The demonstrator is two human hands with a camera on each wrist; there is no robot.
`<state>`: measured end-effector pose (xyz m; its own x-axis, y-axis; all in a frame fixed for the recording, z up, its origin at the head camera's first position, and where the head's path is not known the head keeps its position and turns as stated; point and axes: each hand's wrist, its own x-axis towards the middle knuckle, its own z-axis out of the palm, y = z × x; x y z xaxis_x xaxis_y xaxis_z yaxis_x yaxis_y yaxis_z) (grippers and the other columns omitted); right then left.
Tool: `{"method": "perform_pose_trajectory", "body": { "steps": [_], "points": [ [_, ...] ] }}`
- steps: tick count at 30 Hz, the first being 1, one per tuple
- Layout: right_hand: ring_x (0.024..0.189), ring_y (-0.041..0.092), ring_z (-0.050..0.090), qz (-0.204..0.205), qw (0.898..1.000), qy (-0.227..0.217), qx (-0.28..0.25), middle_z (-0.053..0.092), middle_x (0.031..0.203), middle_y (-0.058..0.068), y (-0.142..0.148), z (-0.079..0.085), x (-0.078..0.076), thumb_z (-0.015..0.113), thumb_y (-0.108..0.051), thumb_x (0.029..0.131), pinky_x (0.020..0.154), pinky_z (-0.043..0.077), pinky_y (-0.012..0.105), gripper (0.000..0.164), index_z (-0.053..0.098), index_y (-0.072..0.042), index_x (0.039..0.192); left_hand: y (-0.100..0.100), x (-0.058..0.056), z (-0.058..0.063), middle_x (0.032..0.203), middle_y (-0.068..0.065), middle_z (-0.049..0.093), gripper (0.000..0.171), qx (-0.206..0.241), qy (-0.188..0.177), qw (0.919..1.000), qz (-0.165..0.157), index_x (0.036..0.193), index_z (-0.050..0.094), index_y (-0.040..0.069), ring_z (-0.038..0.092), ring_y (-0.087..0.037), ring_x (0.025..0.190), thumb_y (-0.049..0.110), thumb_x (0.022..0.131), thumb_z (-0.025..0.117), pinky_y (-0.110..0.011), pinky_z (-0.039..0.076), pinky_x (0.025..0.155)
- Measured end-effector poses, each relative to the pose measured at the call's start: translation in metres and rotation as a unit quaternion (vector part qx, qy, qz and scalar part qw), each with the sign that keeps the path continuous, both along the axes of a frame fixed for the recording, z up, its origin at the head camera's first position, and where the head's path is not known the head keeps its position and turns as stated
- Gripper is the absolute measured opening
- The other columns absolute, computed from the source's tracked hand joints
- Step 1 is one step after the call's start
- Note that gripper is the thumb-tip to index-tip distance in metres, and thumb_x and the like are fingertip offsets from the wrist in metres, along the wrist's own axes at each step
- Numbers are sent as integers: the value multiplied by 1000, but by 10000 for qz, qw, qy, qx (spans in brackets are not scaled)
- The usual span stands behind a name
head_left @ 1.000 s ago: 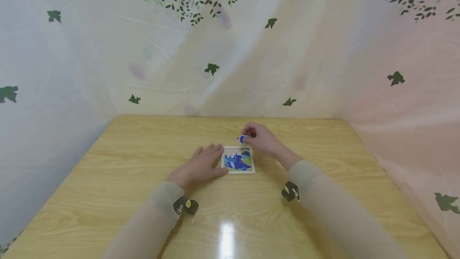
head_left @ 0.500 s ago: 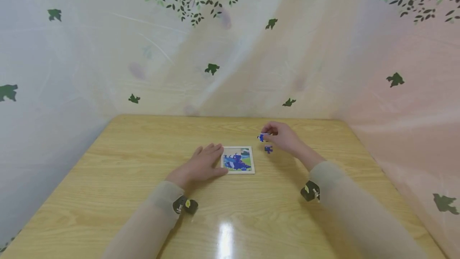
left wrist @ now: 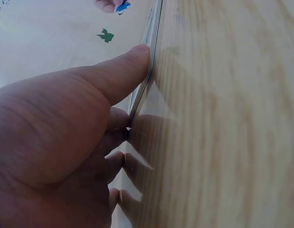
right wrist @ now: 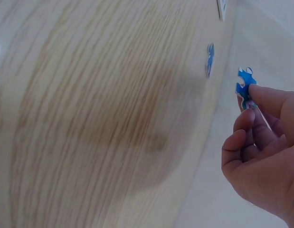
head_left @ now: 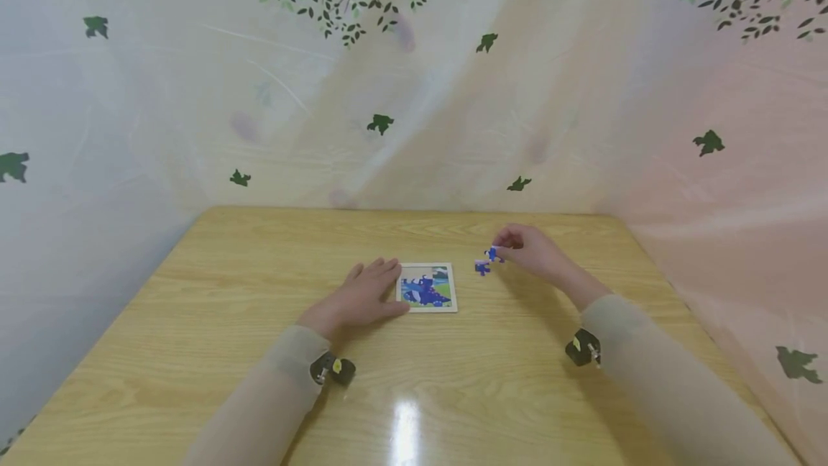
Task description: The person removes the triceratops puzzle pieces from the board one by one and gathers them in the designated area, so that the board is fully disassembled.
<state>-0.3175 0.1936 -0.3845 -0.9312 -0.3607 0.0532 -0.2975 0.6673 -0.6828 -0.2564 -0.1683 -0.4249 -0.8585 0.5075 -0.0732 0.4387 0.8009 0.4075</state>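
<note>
My left hand (head_left: 359, 297) lies with straight fingers along the left edge of a small framed jigsaw puzzle (head_left: 455, 300), its thumb touching the lower left corner. The puzzle shows a blue dinosaur, and a bare beige area shows in its upper left. To the right, my right hand (head_left: 533, 254) pinches a blue jigsaw piece (right wrist: 246, 85) between thumb and fingertips, above the table. Another blue jigsaw piece (head_left: 482, 267) lies on the table between the frame and my right hand; the right wrist view shows that loose piece (right wrist: 210, 61) edge-on.
The wooden table (head_left: 259, 250) reaches back to a pale curtain (head_left: 310, 128) printed with leaves and branches. A small black camera (head_left: 585, 347) sits at the right wrist, and another black camera (head_left: 333, 368) at the left.
My right hand has moved right, away from above the frame, with the jigsaw piece still pinched, uncovering the loose piece on the table. My left hand has stayed at the frame.
</note>
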Motion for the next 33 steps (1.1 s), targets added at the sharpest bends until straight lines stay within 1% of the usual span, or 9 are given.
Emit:
{"method": "perform_pose_trajectory", "body": {
  "steps": [6, 9, 12, 18, 20, 23, 25, 30, 33],
  "points": [
    [113, 33, 66, 55, 9999, -120, 31, 73, 115, 15, 11, -2, 1, 68, -11, 111, 103, 53, 51, 13, 72, -1, 119, -4, -7, -13, 181, -18, 22, 94, 329, 5, 9995, -1, 171, 32, -1, 13, -42, 168, 60, 106, 65, -64, -1, 134],
    [111, 33, 66, 52, 9998, -167, 91, 73, 114, 15, 14, -3, 1, 68, -9, 110, 100, 53, 48, 12, 72, -1, 118, -7, -13, -23, 181, -16, 23, 97, 397, 82, 9992, -15, 171, 33, 1, 13, -41, 168, 65, 105, 63, -64, -1, 134],
    [108, 32, 66, 59, 9996, -227, 124, 73, 113, 15, 16, -4, 1, 68, -7, 109, 96, 55, 45, 12, 72, 0, 117, -7, -14, -25, 181, -16, 23, 97, 398, 129, 9991, -20, 171, 34, 2, 13, -41, 168, 66, 105, 63, -65, -1, 134],
    [113, 33, 66, 39, 9993, -349, 131, 74, 117, 17, 18, -6, 1, 68, -6, 108, 98, 55, 47, 14, 72, 1, 119, -5, -7, -13, 181, -18, 23, 95, 344, 8, 9994, -27, 171, 33, 0, 13, -41, 168, 61, 106, 65, -63, -2, 134],
    [114, 34, 66, 24, 9992, -364, 133, 74, 118, 17, 18, -8, 0, 69, -6, 108, 101, 54, 47, 14, 72, 1, 119, -5, -8, -13, 180, -19, 24, 94, 322, 26, 9995, -41, 171, 34, -1, 14, -42, 168, 61, 107, 63, -64, -1, 134],
    [115, 35, 66, 51, 9993, -341, 119, 74, 118, 18, 18, -10, -1, 69, -6, 108, 101, 53, 48, 14, 72, 2, 119, -6, -13, -21, 180, -20, 26, 95, 334, 173, 9993, -72, 170, 35, -2, 16, -43, 167, 65, 107, 61, -66, 0, 134],
    [115, 36, 67, 60, 9994, -320, 126, 74, 118, 18, 18, -12, -3, 70, -6, 108, 101, 53, 48, 13, 73, 2, 118, -6, -13, -21, 179, -20, 27, 96, 355, 183, 9992, -67, 170, 36, -2, 17, -44, 167, 66, 106, 61, -67, 1, 133],
    [116, 36, 66, 86, 9991, -359, 193, 74, 118, 17, 18, -16, -6, 70, -7, 108, 106, 52, 53, 13, 73, 2, 117, -4, -7, -12, 181, -18, 24, 95, 341, -10, 9994, 20, 171, 34, 0, 13, -41, 168, 62, 106, 65, -64, -1, 134],
    [116, 36, 66, 66, 9990, -393, 222, 73, 118, 17, 18, -20, -9, 70, -7, 108, 105, 53, 54, 13, 73, 1, 117, -5, -11, -19, 181, -16, 24, 94, 330, 31, 9994, 57, 172, 34, 2, 13, -39, 169, 62, 106, 64, -63, -1, 134]
  ]
}}
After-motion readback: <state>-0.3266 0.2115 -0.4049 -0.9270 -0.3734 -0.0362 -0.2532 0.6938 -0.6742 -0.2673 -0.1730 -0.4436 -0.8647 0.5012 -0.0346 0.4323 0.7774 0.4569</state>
